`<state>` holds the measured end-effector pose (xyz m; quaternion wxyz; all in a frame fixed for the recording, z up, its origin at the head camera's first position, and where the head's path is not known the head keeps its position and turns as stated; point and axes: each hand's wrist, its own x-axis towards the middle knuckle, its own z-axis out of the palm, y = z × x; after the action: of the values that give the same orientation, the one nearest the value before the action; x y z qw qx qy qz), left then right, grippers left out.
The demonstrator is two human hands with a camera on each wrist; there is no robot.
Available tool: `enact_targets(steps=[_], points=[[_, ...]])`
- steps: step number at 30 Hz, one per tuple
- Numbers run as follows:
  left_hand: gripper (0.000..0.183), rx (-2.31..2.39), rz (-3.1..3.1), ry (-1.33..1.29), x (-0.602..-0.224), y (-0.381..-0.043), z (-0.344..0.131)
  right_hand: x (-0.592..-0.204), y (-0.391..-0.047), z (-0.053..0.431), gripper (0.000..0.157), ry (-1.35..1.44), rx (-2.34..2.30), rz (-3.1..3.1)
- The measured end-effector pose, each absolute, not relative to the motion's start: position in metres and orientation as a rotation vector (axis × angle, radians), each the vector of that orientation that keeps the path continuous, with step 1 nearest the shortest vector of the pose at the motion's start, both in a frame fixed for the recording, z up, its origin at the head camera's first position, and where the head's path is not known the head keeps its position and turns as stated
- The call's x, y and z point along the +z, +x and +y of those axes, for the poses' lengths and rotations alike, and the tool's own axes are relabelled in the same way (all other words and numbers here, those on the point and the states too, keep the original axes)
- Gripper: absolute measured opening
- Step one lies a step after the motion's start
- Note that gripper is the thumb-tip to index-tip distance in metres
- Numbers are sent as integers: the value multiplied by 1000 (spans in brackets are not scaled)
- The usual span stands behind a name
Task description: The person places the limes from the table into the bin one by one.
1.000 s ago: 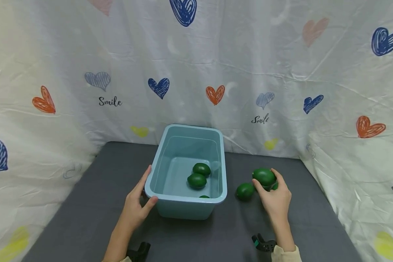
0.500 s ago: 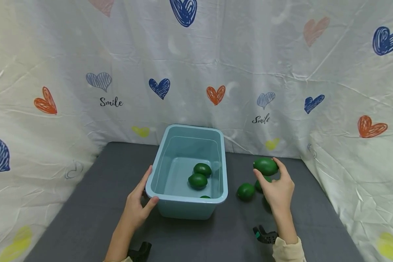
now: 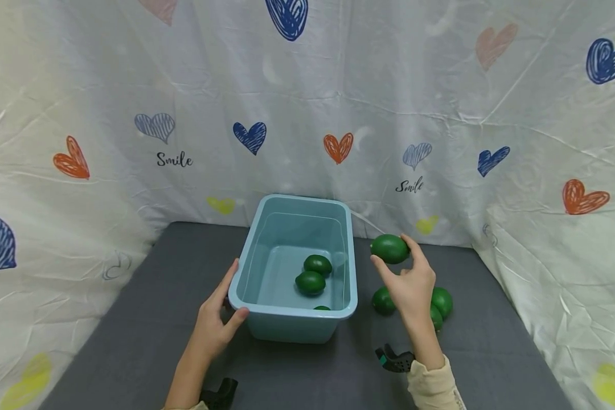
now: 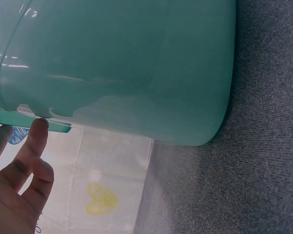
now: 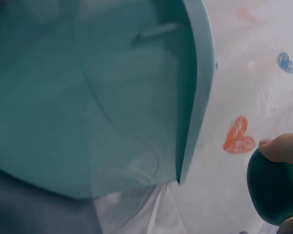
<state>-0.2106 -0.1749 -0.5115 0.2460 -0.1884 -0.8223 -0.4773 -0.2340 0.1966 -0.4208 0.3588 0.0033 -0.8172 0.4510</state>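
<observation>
A light blue plastic bin (image 3: 292,328) stands on the dark table. My left hand (image 3: 211,331) holds its near left corner, thumb at the front rim and fingers along the left side. In the left wrist view, fingertips (image 4: 39,127) reach up under the rim. My right hand (image 3: 411,287) pinches a lime (image 3: 389,249) between thumb and fingers, raised just right of the bin. The right wrist view shows this lime (image 5: 273,187) beside the bin's wall (image 5: 122,97). Inside the bin lie limes (image 3: 310,283), one partly hidden by the near rim.
More limes (image 3: 442,302) lie on the table under and beside my right forearm, partly covered by it. A white curtain (image 3: 297,85) printed with hearts hangs behind the table (image 3: 184,256). Black wrist straps (image 3: 396,360) sit on both wrists.
My right hand has lifted the lime from among the others and carried it left toward the bin. The left hand has stayed at the bin's corner.
</observation>
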Motion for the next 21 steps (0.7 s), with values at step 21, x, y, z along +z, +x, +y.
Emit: enact_targets(steps=[21], points=[[78,-1298,-2264,-510,-511,-210,-176,-411,-239,157,70,187,1229,-2130]])
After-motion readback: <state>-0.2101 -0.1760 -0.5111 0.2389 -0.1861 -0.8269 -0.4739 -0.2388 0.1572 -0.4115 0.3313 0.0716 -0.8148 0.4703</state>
